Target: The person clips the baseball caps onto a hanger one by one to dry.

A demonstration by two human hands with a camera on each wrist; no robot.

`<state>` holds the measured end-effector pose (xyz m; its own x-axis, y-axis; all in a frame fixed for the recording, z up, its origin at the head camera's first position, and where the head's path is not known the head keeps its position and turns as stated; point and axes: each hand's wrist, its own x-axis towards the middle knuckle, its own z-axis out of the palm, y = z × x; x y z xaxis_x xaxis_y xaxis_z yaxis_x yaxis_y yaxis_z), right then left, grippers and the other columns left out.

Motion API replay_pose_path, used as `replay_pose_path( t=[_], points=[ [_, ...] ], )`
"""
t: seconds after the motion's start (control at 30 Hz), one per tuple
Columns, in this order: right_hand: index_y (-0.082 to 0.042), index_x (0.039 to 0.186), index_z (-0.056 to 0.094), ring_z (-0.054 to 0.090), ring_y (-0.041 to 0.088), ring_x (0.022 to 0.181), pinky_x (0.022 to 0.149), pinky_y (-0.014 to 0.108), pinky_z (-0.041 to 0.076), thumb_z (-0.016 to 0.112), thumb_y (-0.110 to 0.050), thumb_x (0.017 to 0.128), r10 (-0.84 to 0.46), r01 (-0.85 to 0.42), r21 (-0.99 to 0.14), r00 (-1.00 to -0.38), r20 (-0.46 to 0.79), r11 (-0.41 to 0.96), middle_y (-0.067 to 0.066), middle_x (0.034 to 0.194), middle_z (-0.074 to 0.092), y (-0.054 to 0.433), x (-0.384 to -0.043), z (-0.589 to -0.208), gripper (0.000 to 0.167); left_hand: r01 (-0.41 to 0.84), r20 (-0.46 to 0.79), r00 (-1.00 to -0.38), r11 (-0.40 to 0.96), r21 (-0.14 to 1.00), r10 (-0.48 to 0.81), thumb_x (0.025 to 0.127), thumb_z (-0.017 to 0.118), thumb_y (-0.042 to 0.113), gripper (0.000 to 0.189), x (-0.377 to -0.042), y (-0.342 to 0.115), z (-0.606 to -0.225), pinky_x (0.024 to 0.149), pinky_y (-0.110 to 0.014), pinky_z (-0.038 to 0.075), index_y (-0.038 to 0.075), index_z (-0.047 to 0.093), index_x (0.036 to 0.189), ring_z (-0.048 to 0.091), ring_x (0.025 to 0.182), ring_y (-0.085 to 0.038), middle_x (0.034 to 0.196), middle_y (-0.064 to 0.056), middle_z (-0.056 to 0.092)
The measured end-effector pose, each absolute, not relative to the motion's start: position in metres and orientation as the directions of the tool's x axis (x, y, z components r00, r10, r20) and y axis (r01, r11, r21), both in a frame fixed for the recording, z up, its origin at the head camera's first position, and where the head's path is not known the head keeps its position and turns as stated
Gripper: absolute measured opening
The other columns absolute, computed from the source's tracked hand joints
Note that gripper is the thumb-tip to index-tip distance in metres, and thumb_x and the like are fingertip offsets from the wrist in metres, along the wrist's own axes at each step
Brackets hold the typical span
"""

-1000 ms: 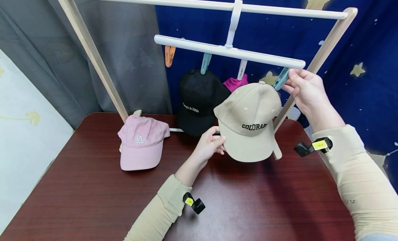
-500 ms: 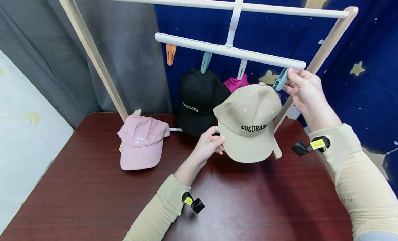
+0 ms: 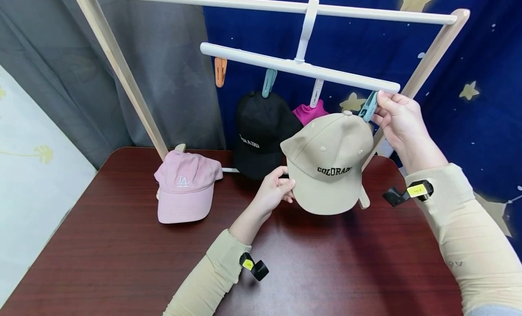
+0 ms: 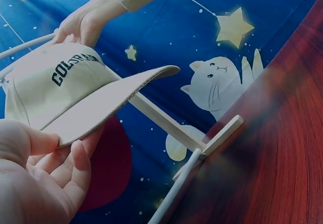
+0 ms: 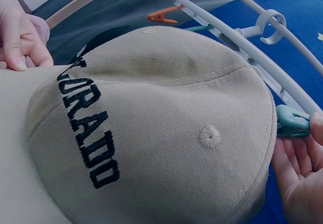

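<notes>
A beige cap with black COLORADO lettering is held up in front of a white clip hanger. My left hand pinches the left edge of its brim between thumb and fingers, as the left wrist view also shows. At the hanger's right end, my right hand pinches a teal clothespin whose lower end meets the cap's crown. In the right wrist view that clothespin sits right at the crown's edge. A black cap hangs from another teal clothespin, partly behind the beige cap.
A pink LA cap rests on the dark red table at left. The hanger hooks over the top bar of a wooden rack. An orange clothespin hangs unused; a white clothespin holds something magenta.
The beige cap has shifted slightly right and down, and its crown tips a little toward the right. The hanger's left end sways slightly left. Both hands keep their holds.
</notes>
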<state>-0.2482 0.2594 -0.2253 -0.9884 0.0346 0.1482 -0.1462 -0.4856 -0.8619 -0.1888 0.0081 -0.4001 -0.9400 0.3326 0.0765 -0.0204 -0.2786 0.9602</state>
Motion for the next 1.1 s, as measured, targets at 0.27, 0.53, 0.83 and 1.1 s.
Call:
replay_pose_path(
  t=[0.27, 0.53, 0.83, 1.1],
  points=[
    [0.007, 0.088, 0.059, 0.063, 0.019, 0.066, 0.059, 0.029, 0.054, 0.064, -0.003, 0.089, 0.017, -0.139, -0.853, -0.988, 0.151, -0.504, 0.013, 0.074, 0.062, 0.259, -0.249, -0.226, 0.011, -0.008, 0.079, -0.948, -0.272, 0.962, 0.308, 0.094, 0.053, -0.005, 0.019, -0.19, 0.01, -0.399, 0.052, -0.024, 0.049, -0.004, 0.05, 0.113, 0.06, 0.055, -0.015, 0.075, -0.007, 0.064],
    [0.006, 0.091, 0.058, 0.062, 0.018, 0.065, 0.06, 0.028, 0.053, 0.065, -0.003, 0.089, 0.025, -0.143, -0.858, -0.988, 0.15, -0.494, 0.012, 0.075, 0.061, 0.26, -0.248, -0.227, 0.012, -0.002, 0.085, -0.954, -0.287, 0.958, 0.289, 0.093, 0.053, -0.006, 0.021, -0.19, 0.014, -0.396, 0.051, -0.023, 0.049, -0.004, 0.051, 0.114, 0.06, 0.055, -0.019, 0.074, -0.008, 0.064],
    [0.006, 0.091, 0.058, 0.063, 0.02, 0.067, 0.062, 0.029, 0.054, 0.065, -0.004, 0.089, -0.008, -0.142, -0.857, -0.986, 0.168, -0.495, 0.013, 0.077, 0.063, 0.265, -0.245, -0.227, 0.012, -0.007, 0.082, -0.954, -0.293, 0.956, 0.29, 0.094, 0.053, -0.006, 0.022, -0.189, 0.017, -0.394, 0.051, -0.023, 0.049, -0.004, 0.051, 0.116, 0.06, 0.055, -0.019, 0.075, -0.008, 0.065],
    [0.009, 0.099, 0.062, 0.068, 0.024, 0.079, 0.074, 0.032, 0.055, 0.06, 0.002, 0.091, -0.098, -0.134, -0.841, -0.972, 0.216, -0.524, 0.018, 0.087, 0.067, 0.271, -0.244, -0.23, 0.012, -0.013, 0.076, -0.954, -0.293, 0.956, 0.29, 0.095, 0.053, -0.004, 0.021, -0.188, 0.018, -0.394, 0.051, -0.023, 0.049, -0.004, 0.05, 0.116, 0.061, 0.055, -0.015, 0.077, -0.01, 0.065]
  ],
)
